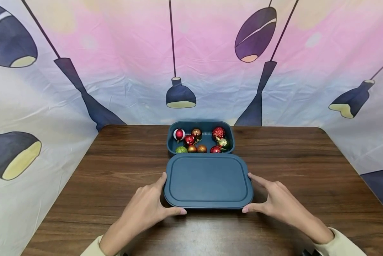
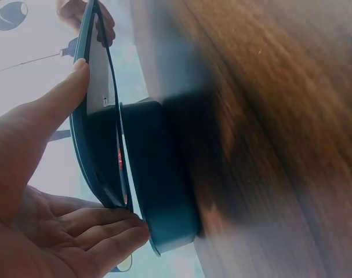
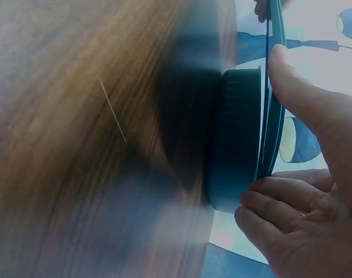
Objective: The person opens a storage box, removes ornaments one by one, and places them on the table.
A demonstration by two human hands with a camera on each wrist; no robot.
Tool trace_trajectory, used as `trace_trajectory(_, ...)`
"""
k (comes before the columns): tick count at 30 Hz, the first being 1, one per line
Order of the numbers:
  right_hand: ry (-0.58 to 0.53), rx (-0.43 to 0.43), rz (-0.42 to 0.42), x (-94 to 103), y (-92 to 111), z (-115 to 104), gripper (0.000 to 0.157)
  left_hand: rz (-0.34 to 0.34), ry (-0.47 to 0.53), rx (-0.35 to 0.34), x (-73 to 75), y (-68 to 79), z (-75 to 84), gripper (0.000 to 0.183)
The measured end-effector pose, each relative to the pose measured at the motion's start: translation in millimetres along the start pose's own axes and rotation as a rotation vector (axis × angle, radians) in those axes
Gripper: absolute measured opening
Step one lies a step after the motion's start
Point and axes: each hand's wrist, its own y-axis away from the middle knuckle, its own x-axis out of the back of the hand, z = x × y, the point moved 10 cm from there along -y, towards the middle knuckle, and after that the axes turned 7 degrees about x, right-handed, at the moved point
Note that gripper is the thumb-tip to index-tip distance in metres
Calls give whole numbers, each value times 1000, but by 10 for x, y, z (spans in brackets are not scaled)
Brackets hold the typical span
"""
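A blue rectangular lid (image 1: 208, 181) is held level above the table by both hands. My left hand (image 1: 145, 206) grips its left edge, the thumb at the near corner and fingers along the side. On the opposite edge my right hand (image 1: 279, 202) grips it in the same way. Just beyond the lid stands a blue box (image 1: 207, 138) of Christmas baubles, its near wall hidden by the lid in the head view. Both wrist views show the lid (image 3: 274, 130) raised off the tabletop, around the height of the box (image 2: 164, 174) rim.
Inside the box lie several baubles, among them a red glitter one (image 1: 218, 132), a green one (image 1: 181, 149) and a red-and-white one (image 1: 179, 134). The brown wooden table (image 1: 124, 160) runs back to a cloth backdrop (image 1: 130, 71) printed with lamps, close behind the box.
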Motion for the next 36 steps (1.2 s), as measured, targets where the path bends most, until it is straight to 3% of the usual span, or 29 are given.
trace_trajectory(14, -31, -4, -47, -176, 36, 48, 98, -71, -7, 30, -182, 24, -73, 123)
trace_trajectory(25, -52, -29, -152, -388, -6, 133, 104, -115, -32, 23, -331, -27, -131, 123)
trace_trajectory(36, -58, -47, -219, -481, -34, 163, 106, -142, -54, 43, -415, -27, -162, 124)
